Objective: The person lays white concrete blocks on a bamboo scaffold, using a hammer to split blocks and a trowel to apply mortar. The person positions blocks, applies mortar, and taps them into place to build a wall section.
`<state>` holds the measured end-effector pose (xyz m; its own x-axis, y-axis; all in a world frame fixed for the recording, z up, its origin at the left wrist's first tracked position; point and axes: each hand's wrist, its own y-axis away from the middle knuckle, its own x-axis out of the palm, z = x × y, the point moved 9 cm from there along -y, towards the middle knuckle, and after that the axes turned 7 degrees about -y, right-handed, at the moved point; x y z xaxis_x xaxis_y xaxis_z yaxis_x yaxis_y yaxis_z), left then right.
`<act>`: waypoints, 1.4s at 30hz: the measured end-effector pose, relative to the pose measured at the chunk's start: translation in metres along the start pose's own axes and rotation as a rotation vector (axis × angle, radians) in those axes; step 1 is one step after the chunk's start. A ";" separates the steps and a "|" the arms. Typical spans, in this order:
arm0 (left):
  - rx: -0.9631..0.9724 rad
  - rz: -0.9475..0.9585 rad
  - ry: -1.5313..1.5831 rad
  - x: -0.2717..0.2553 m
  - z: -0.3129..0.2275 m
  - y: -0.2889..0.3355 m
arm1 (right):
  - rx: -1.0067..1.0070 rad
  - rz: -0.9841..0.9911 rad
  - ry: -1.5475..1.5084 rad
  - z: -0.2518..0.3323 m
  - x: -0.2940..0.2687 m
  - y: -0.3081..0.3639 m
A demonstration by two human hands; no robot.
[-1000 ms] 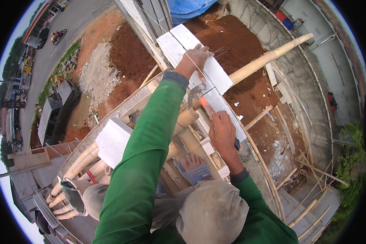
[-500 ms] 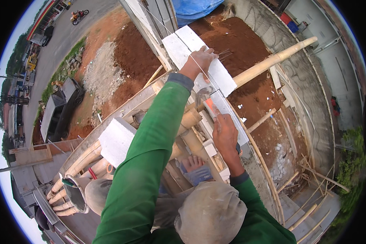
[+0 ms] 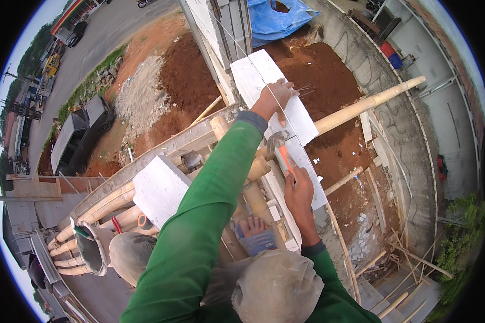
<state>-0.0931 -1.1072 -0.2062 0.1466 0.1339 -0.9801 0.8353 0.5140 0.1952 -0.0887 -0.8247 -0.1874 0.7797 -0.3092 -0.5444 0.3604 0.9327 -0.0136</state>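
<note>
A white lightweight block (image 3: pixel 303 119) lies on top of the wall in front of me. My left hand (image 3: pixel 276 98) grips it from above, fingers bent over its far side and thumb pointing back toward me. In my right hand (image 3: pixel 299 195) is a hammer (image 3: pixel 286 160) with an orange handle. Its grey metal head is at or very close to the block's near end; contact is hard to tell. Nearer to me along the wall top runs another white block (image 3: pixel 305 164). A taut thin string (image 3: pixel 260 75) crosses above the block and my left hand.
Bamboo poles (image 3: pixel 256 198) form the scaffold under my bare foot (image 3: pixel 253 226). A loose white block (image 3: pixel 160 189) sits on it at left, beside a bucket (image 3: pixel 94 250). One long bamboo pole (image 3: pixel 374 105) juts out right. Red soil (image 3: pixel 328 81) lies below; a blue tarp (image 3: pixel 277 21) is beyond.
The view has shifted, so the scene sits lower and further right around the wall. The hammer's handle has turned slightly in my right hand. My left hand keeps its place on the block.
</note>
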 end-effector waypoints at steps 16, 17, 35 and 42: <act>-0.235 0.088 0.422 0.032 0.021 -0.003 | -0.117 0.029 0.163 0.101 0.002 -0.234; -0.189 0.155 0.322 0.037 0.017 -0.003 | -0.128 0.060 0.158 0.106 0.012 -0.242; -0.108 0.105 0.030 0.037 0.011 -0.015 | -0.034 0.229 0.482 0.112 0.061 -0.282; -0.075 0.070 0.067 0.017 0.010 -0.006 | -0.095 -0.193 -0.047 0.076 -0.035 -0.196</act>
<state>-0.0898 -1.1166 -0.2239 0.1652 0.2264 -0.9599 0.7818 0.5633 0.2674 -0.1476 -1.0111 -0.1018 0.7245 -0.4904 -0.4843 0.4576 0.8677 -0.1940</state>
